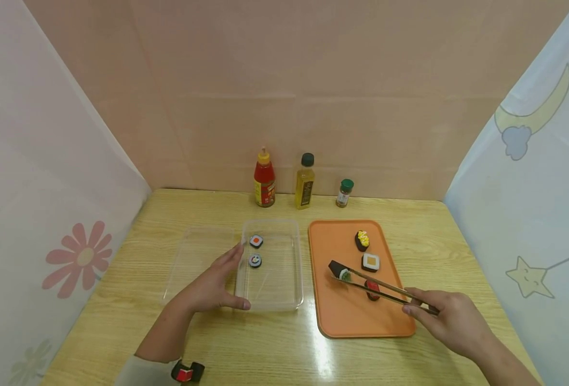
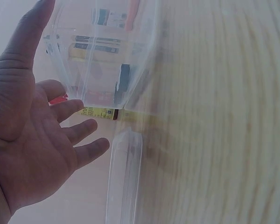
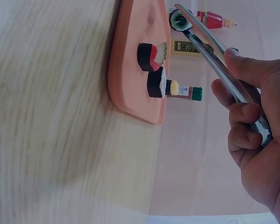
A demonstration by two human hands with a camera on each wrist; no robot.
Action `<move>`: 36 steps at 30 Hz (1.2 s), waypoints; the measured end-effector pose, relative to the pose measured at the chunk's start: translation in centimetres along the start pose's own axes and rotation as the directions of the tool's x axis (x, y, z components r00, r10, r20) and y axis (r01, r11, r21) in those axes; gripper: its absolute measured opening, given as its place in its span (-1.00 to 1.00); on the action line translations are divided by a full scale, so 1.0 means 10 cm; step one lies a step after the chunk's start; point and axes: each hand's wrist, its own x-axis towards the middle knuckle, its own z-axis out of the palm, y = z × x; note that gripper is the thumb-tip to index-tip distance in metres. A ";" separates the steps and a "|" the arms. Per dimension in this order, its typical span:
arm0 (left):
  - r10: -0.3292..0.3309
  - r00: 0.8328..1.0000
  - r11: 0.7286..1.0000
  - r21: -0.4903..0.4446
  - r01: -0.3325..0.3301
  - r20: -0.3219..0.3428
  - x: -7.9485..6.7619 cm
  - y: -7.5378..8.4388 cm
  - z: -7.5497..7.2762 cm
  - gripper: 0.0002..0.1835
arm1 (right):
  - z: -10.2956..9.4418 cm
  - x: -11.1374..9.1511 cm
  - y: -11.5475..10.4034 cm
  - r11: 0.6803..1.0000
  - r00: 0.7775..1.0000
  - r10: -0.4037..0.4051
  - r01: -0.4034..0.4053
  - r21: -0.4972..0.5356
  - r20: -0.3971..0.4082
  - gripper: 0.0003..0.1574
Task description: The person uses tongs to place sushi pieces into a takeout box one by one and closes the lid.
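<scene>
With the right hand (image 1: pixel 450 319), clamps slim, glossy metal tongs (image 3: pixel 226 78) in curled fingers and thumb, aiming them toward ten o'clock. Between their tips, pinches a black-wrapped hand roll (image 1: pixel 337 268), held over the ten o'clock part of a smooth orange tray (image 1: pixel 347 316), apparently clear of its floor. Long axis of the roll along the ten-to-four line: narrow dark end toward ten, round white-and-green filled end toward four. On the tray, toward one o'clock, a rounded yellow-topped piece (image 1: pixel 362 240) and, at its five o'clock, a squarish white-and-tan piece (image 1: pixel 371 262); beneath the tongs, toward four, a glossy red-topped piece (image 1: pixel 373 287). With the left hand (image 1: pixel 217 289), spreads straight fingers and thumb apart beside the nine o'clock wall of a clear, thin-walled plastic box (image 1: pixel 277 279); contact with that wall impossible to tell. Inside the box, toward ten o'clock, a squarish roll with an orange centre (image 1: pixel 256 240) and a round roll (image 1: pixel 255 261), both rimmed black. Farther toward nine, a flat transparent lid (image 1: pixel 197 257). Toward twelve, on a pale wood-grain table (image 1: pixel 410 220), a red sauce bottle (image 1: pixel 265 185), a golden oil bottle (image 1: pixel 305 185) and a small green-capped jar (image 1: pixel 344 195).
</scene>
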 end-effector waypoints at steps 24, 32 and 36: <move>-0.020 1.000 1.000 -0.017 0.020 -0.003 0.00 0.02 0.00 0.51 | -0.08 0.34 -0.13 0.998 0.999 -0.046 0.046 0.032 0.010 -0.53; -0.028 1.000 0.999 -0.017 0.028 -0.004 0.00 0.01 0.01 0.51 | -0.05 0.50 -0.19 0.989 0.994 -0.106 0.104 0.103 0.006 -0.56; -0.035 0.999 0.999 -0.021 0.035 -0.005 0.00 0.00 0.01 0.50 | -0.03 0.57 -0.21 0.983 0.992 -0.129 0.127 0.133 0.008 -0.56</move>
